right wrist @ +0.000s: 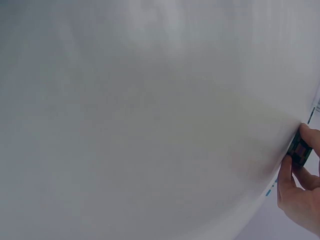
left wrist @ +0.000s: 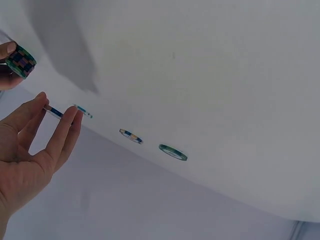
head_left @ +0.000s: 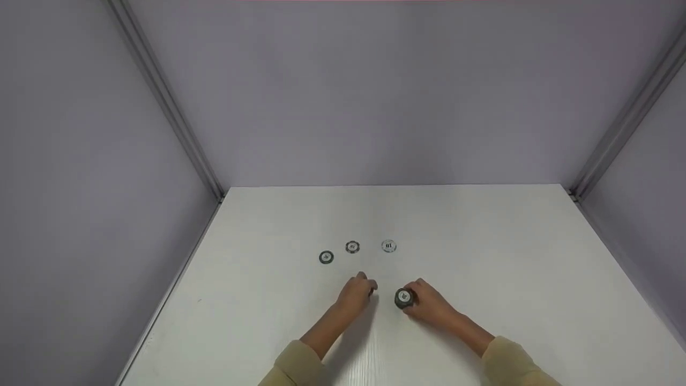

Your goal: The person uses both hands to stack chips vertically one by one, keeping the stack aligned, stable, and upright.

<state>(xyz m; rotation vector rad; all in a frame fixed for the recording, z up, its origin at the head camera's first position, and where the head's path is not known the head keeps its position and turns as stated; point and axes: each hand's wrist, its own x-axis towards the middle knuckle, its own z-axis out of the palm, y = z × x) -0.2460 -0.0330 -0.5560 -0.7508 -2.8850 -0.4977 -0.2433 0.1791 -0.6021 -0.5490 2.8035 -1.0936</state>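
My left hand [head_left: 356, 295] pinches a single poker chip [left wrist: 55, 111] between thumb and fingertips, held just above the white table. To its right, my right hand [head_left: 430, 306] grips a short stack of poker chips [head_left: 404, 298], thumb and fingers around its side. The top chip is dark with a pale centre, and the stack's edge shows mixed colours in the left wrist view. Beyond the hands three chips lie flat and apart: a dark green chip [head_left: 326, 257], a chip with a patterned rim [head_left: 352, 247] and a pale chip [head_left: 389, 246].
The white table [head_left: 509, 257] extends around the hands on all sides. A grey back wall [head_left: 396, 96] rises from its far edge, and side panels [head_left: 96, 187] stand to left and right.
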